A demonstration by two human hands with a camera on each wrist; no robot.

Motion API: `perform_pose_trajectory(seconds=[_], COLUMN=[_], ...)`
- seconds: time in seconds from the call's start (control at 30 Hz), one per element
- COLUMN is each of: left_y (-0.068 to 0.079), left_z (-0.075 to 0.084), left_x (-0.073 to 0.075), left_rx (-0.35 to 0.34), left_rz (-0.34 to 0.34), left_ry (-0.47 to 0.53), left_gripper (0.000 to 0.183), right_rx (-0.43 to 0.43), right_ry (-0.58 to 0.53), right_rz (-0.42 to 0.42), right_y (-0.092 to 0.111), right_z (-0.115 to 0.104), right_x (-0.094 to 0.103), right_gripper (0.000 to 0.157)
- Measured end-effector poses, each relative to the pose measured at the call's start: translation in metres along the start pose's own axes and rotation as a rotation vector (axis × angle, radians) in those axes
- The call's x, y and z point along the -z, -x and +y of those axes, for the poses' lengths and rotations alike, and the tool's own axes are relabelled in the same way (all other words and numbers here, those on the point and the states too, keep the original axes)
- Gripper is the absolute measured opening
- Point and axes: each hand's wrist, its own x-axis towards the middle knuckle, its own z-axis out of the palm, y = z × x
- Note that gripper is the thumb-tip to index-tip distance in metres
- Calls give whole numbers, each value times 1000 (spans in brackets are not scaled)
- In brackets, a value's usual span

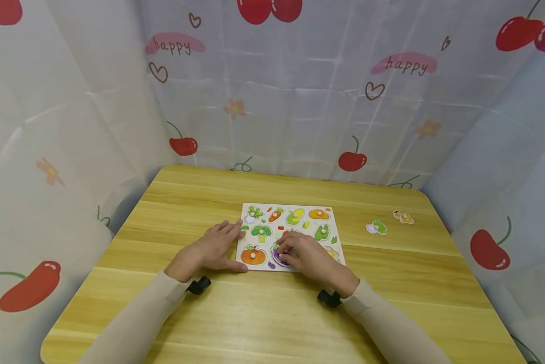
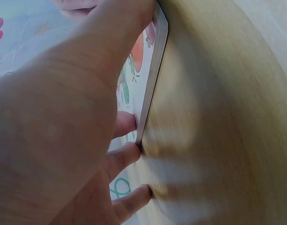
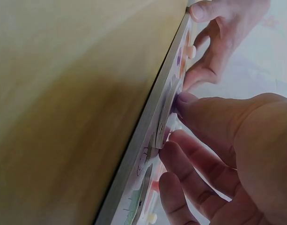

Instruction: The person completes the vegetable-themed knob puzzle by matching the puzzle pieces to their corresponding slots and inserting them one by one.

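A wooden peg puzzle board (image 1: pixel 269 251) with vegetable pictures lies on the table. My left hand (image 1: pixel 216 247) is spread at its left side, the thumb on the near left corner and the fingertips along the left edge. With thumb and fingers my right hand (image 1: pixel 310 256) pinches the purple eggplant piece (image 1: pixel 278 257) in the bottom row. In the right wrist view the eggplant piece (image 3: pixel 166 117) sits slightly raised over the board's face, my thumb on one side of it and fingertips at its end. A pumpkin piece (image 1: pixel 253 255) and a broccoli piece (image 1: pixel 261 232) lie on the board nearby.
Two loose pieces rest on the wooden table (image 1: pixel 367 308) right of the board: a green and white vegetable (image 1: pixel 377 227) and a yellowish one (image 1: pixel 404 217). A cherry-print curtain (image 1: pixel 290 116) stands around the table's back and sides. Both wrists wear small black cameras.
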Motion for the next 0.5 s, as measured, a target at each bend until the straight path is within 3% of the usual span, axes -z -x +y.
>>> perform_pose_trajectory(seconds=[0.03,0.13,0.3,0.5], left_y=[0,0,0,0], left_z=[0,1,1,1], left_x=[0,0,0,0], left_rx=[1,5,9,6], left_rz=[-1,-1,-1,-2], left_ry=[0,3,8,2], left_gripper=[124,125,127,128], right_rx=[37,54,-29,-49], right_ry=[-6,-5,-3,28], right_rz=[8,14,-22,-37], right_y=[0,1,-1,-3], right_z=[9,9,-3,-2], right_x=[-4,-5,-2,-5], right_gripper=[10,10,11,12])
